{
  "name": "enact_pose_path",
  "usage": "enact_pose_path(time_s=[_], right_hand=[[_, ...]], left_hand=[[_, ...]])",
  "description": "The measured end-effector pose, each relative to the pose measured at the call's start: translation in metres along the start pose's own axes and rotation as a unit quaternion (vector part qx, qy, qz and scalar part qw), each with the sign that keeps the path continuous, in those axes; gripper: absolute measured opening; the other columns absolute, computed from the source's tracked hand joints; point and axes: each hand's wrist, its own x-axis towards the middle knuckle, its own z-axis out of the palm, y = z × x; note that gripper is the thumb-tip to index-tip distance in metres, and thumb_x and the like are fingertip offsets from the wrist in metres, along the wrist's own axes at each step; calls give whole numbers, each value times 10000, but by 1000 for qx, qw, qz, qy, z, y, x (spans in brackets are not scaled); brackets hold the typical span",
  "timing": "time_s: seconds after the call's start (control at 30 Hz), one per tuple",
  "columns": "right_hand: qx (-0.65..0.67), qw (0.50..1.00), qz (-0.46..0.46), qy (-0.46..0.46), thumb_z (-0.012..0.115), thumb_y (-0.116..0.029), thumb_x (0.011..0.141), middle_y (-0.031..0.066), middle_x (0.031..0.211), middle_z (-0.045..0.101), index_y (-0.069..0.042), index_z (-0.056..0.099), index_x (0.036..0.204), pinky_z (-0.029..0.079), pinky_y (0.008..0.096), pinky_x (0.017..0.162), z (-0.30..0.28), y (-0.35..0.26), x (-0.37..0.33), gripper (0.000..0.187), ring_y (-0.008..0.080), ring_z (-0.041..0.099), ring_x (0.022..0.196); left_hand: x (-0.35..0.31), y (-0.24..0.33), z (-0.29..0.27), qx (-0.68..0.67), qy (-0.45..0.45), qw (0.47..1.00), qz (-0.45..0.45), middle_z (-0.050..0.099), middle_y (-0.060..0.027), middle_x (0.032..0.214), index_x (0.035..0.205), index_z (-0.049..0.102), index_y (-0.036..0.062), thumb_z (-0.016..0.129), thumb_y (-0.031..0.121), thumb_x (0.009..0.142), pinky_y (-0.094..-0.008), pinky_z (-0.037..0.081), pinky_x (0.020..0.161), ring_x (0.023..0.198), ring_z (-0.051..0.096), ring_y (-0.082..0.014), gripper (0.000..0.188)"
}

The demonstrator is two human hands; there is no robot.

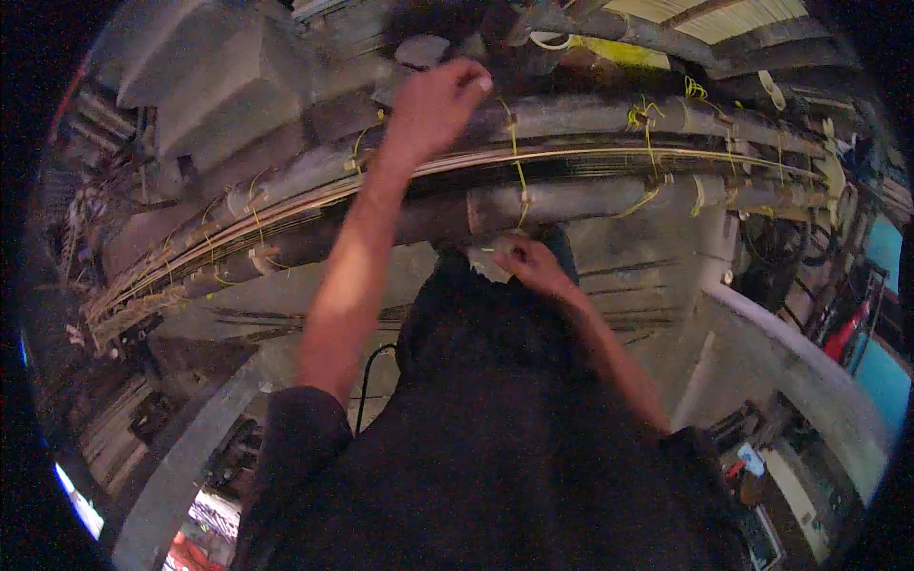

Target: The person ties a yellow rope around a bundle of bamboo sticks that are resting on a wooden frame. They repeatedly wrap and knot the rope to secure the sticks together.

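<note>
Two long dark round beams, the near beam and the far beam, run across in front of me. Thin pale strands stretch along the gap between them. Yellow cords are tied at intervals from beam to beam. My left hand is raised over the far beam, its fingers curled together, blurred by motion; what they hold, if anything, I cannot make out. Close to my body, just below the near beam, my right hand pinches. A small pale bit shows by its fingertips, too small to name.
A grey block-like shape stands at the far left. Looped yellow cord sits on the far side at right. A low pale wall curves along the right. Tools and bits lie at lower right.
</note>
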Motion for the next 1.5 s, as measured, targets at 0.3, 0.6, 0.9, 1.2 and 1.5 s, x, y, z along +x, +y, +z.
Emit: enact_pose_path(time_s=[0.3, 0.6, 0.9, 1.2, 1.5], right_hand=[[-428, 684, -585, -80, 568, -150, 850, 123, 959, 593, -32, 529, 1118, 473, 334, 736, -21, -264, 41, 296, 224, 575, 898], [19, 967, -250, -51, 558, -287, 862, 95, 827, 582, -31, 477, 1155, 460, 352, 668, -74, -194, 147, 398, 229, 580, 792], [-307, 836, -433, -138, 583, -65, 746, 115, 943, 596, -100, 512, 1150, 472, 432, 779, -31, -71, 31, 412, 313, 550, 927], [-448, 817, -299, 204, 582, -10, 727, 94, 802, 609, -96, 636, 941, 493, 285, 623, -132, -136, -4, 237, 231, 611, 710], [157, 986, 46, 30, 621, -154, 846, 109, 986, 597, -54, 437, 1258, 470, 322, 763, 159, -24, 36, 462, 206, 596, 821]], left_hand=[[-71, 25, 65, 124, 48, 990, 50, 619, -166, 715, 775, 645, 44, 564, 232, 825, -433, 465, 633, 669, 602, -331, 211], [-59, 27, 65, 134, 10, 991, 25, 631, -142, 701, 876, 669, 142, 536, 303, 828, -424, 491, 586, 655, 627, -323, 214], [3, 32, 38, -383, -36, 919, -91, 587, -15, 724, 873, 617, 64, 532, 392, 877, -305, 447, 665, 701, 566, -138, 339], [88, -71, 44, -251, -152, 937, -188, 578, -29, 665, 827, 622, 55, 507, 353, 889, -286, 442, 607, 660, 558, -135, 326], [-9, -168, -116, -37, 53, 998, 18, 655, -131, 884, 1003, 630, 64, 491, 395, 874, -365, 472, 730, 812, 628, -277, 382]])
